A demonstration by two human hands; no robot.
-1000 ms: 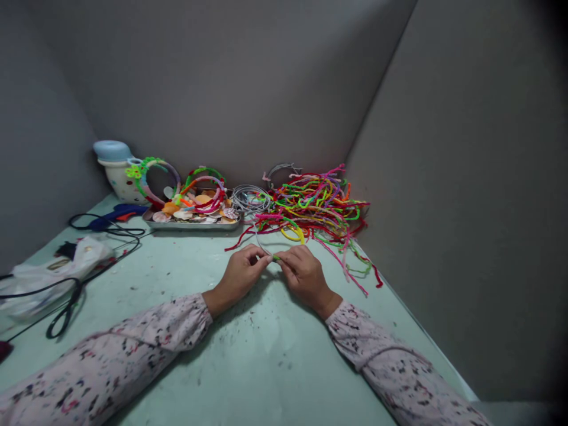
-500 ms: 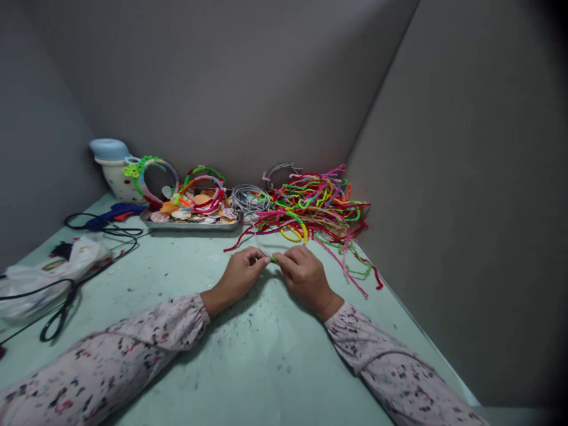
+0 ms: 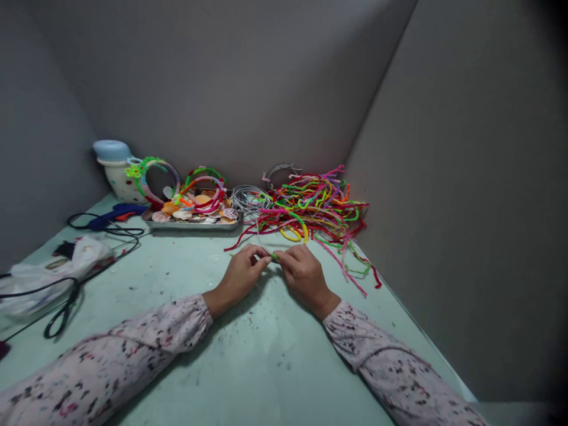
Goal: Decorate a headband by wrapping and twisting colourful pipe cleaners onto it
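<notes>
Both hands are on a thin wire hoop, partly wrapped in pink, green and yellow pipe cleaner (image 3: 305, 229). My left hand (image 3: 242, 273) pinches the bare wire between thumb and fingertips. Close beside it, my right hand (image 3: 306, 277) is closed on a short green pipe cleaner (image 3: 274, 256) where it meets the wire. Only a small bit of that green piece shows; the rest is hidden by the fingers. Just beyond the hands spreads a tangled pile of colourful pipe cleaners (image 3: 319, 198).
A metal tray (image 3: 193, 225) holds seashells and finished-looking fuzzy hoops. Right of it lies a coil of wire (image 3: 251, 199). At left are a white and blue container (image 3: 118, 171), a blue glue gun (image 3: 113, 216), black cord (image 3: 66, 319) and a plastic bag (image 3: 84, 257). Grey walls enclose the table.
My hands stay almost in place, with only slight finger movement at the green pipe cleaner. The view has shifted a little.
</notes>
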